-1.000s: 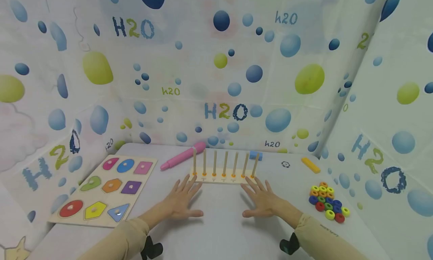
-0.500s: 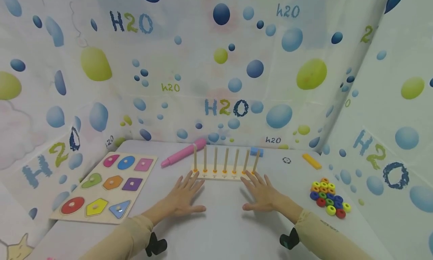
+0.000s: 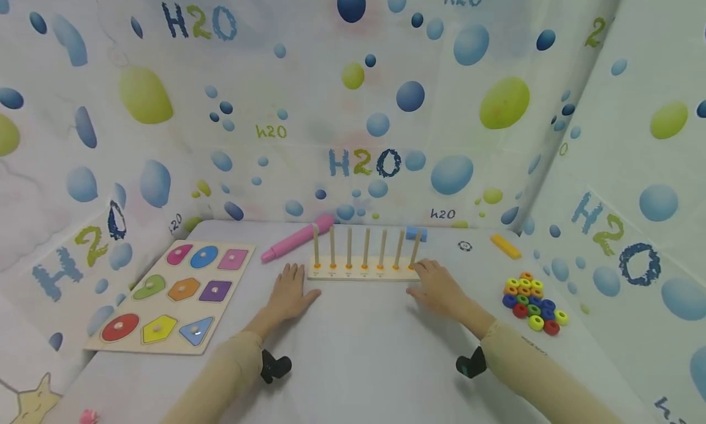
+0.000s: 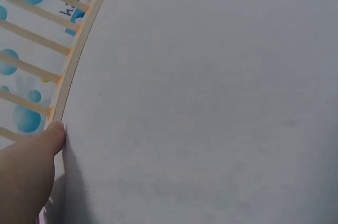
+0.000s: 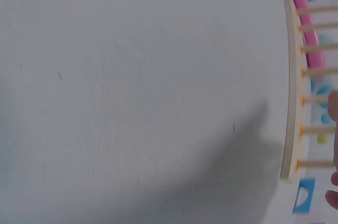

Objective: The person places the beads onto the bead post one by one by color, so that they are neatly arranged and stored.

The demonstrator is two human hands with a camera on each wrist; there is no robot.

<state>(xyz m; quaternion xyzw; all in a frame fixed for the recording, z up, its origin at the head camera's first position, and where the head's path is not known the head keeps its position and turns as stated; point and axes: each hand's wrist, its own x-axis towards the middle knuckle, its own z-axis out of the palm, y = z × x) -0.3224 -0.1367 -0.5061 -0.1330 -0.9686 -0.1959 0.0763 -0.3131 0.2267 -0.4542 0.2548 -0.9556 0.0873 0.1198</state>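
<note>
Bubble-print curtain (image 3: 309, 105) all around a white table (image 3: 353, 363), with a wooden peg board (image 3: 342, 275) sitting toward the back. Left hand (image 3: 287, 298) is just beside its left end, fingers straight, thumb out wide. Right hand (image 3: 441, 289) is at the right end, fingers loosely bent; can't tell if it's touching. Colored rings (image 3: 534, 301) pile up on the right, shape puzzle (image 3: 182, 310) on the left.
</note>
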